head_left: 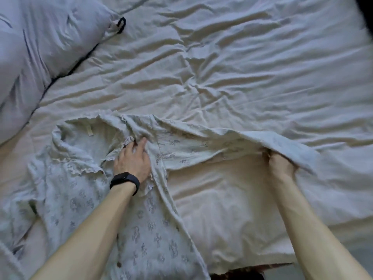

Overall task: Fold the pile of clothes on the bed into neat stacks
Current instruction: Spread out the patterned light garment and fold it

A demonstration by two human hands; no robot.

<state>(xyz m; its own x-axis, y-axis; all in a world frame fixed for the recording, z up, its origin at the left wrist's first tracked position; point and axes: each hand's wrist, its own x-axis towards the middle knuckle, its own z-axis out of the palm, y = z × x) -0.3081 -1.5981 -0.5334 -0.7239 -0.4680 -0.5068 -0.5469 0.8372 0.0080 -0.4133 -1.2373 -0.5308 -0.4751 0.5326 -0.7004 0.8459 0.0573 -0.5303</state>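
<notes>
Shirt (153,229) has a neck label (89,131), unreadably blurred.

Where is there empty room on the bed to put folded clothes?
Most room: the wrinkled sheet beyond the printed garment, right of the pillow. A smaller bare patch lies between the left hand and right hand, nearer than the stretched cloth. It is crowded at near left, where the garment spreads beneath the left hand.
</notes>
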